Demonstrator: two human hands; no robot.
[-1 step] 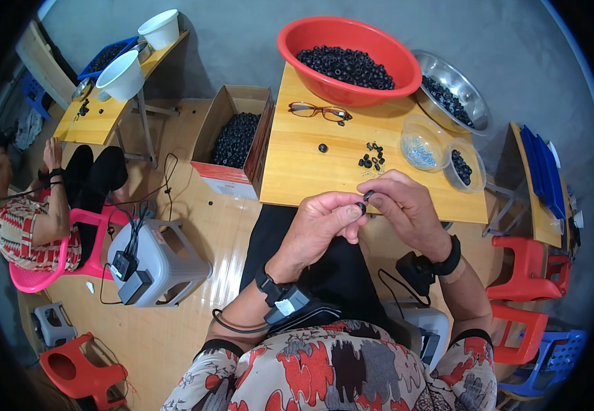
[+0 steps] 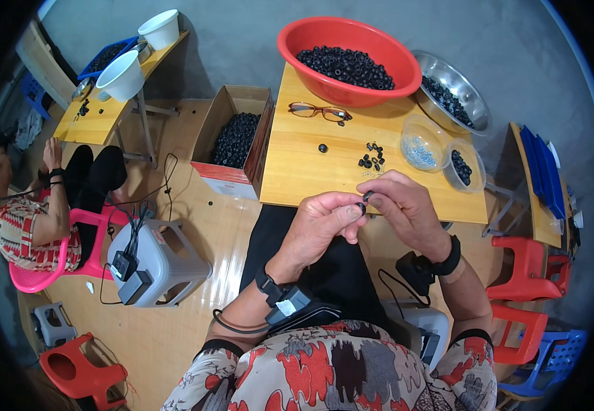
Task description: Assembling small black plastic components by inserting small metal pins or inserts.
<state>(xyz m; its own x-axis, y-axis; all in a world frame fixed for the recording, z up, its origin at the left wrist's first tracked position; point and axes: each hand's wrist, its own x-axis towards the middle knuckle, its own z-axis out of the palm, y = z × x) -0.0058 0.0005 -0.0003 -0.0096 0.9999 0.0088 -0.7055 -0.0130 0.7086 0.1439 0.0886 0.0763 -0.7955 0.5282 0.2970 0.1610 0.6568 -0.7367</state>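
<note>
Just over the table's near edge my two hands meet at the fingertips. My left hand [image 2: 323, 225] pinches a small round black part [image 2: 361, 208] between thumb and forefinger. In the fingertips of my right hand [image 2: 406, 211] is a small black ring-shaped piece [image 2: 369, 196], right beside the left one. Beyond the hands, a loose cluster of small black pieces [image 2: 372, 156] lies on the wooden table [image 2: 290, 181]. One round black part [image 2: 323, 148] sits apart, to their left. Fingers partly cover both held pieces.
A red basin [image 2: 351, 96], a steel bowl [image 2: 471, 120] and two clear tubs, one with small bluish-silver bits [image 2: 419, 152], stand on the table. Eyeglasses [image 2: 321, 111] lie there too. Left are a carton of black parts [image 2: 235, 140], a grey stool [image 2: 156, 257] and another seated person [image 2: 33, 219].
</note>
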